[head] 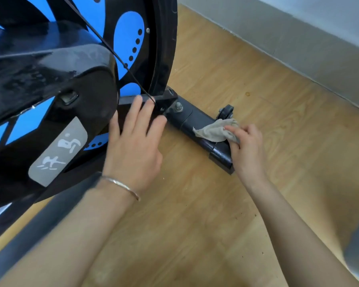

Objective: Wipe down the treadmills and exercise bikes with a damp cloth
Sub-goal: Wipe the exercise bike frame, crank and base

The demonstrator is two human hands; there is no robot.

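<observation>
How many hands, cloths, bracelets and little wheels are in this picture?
hands: 2, the left hand and the right hand
crumpled beige cloth: 1
thin silver bracelet: 1
small black roller wheel: 1
Total: 5

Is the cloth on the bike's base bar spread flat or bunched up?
Bunched: the cloth lies crumpled in the right hand, draped over the bar.

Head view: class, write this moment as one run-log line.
right hand grips cloth on stabiliser bar | left hand rests flat against bike frame
</observation>
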